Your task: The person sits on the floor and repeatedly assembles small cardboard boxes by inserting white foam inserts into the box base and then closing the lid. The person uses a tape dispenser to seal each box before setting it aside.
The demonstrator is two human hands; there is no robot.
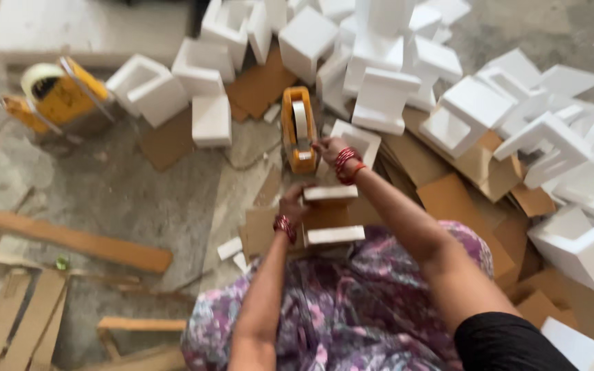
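Nearest the camera, the person's lap is covered by a purple floral cloth [352, 309], with both forearms reaching forward over it. The left hand [294, 206], a red bangle at its wrist, closes its grip on the left side of a small bundle [331, 214]: brown cardboard sandwiched between two white foam strips, held just above the lap. Beyond it, the right hand [330, 151], with red bangles at the wrist, touches the side of an orange tape dispenser [298, 129] standing on the concrete floor [125, 185]; whether its grip is closed around anything I cannot tell. Cardboard sheets [462, 199] lie to the right. Farther off, white foam corner blocks [379, 75] are heaped, and a second, yellow tape dispenser [56, 93] lies at far left.
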